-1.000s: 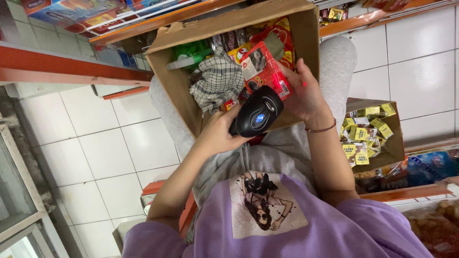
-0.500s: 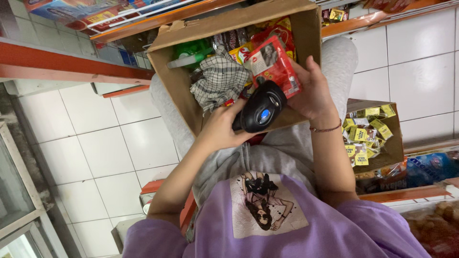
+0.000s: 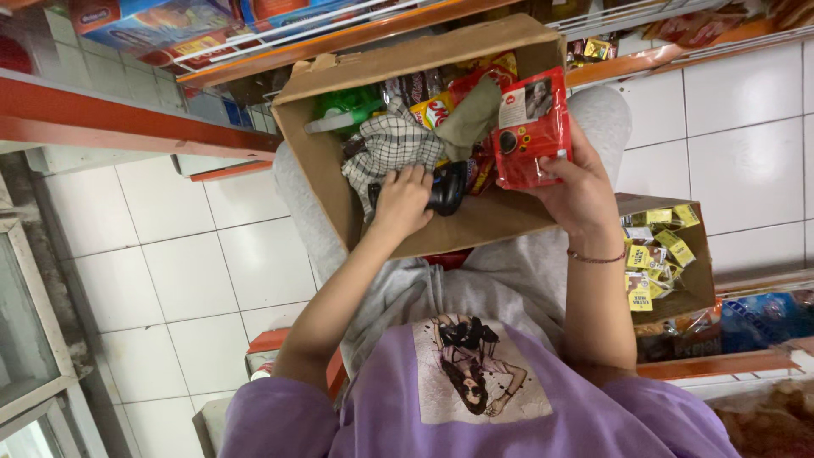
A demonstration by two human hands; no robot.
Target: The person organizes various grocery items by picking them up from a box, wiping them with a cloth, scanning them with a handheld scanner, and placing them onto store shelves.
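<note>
The person sits with a cardboard box on the lap, above white floor tiles. The left hand reaches into the box with its fingers curled around a black handheld scanner, which lies low among the goods just beyond the knuckles. From here it looks like the scanner is resting in the box rather than aimed at anything, though the hand is closed on it.

The right hand grips a red snack packet by its lower edge, holding it upright at the box's near right corner, fingers clamped on the wrapper. That packet is out of the pile and, I would judge, is the item now being dealt with.

Just past the left hand sit a checked cloth, a green packet and more wrapped snacks, so most of the box seems yet to be gone through. Off to the far side of the right wrist stands a smaller box of yellow packets, untouched by either hand.
</note>
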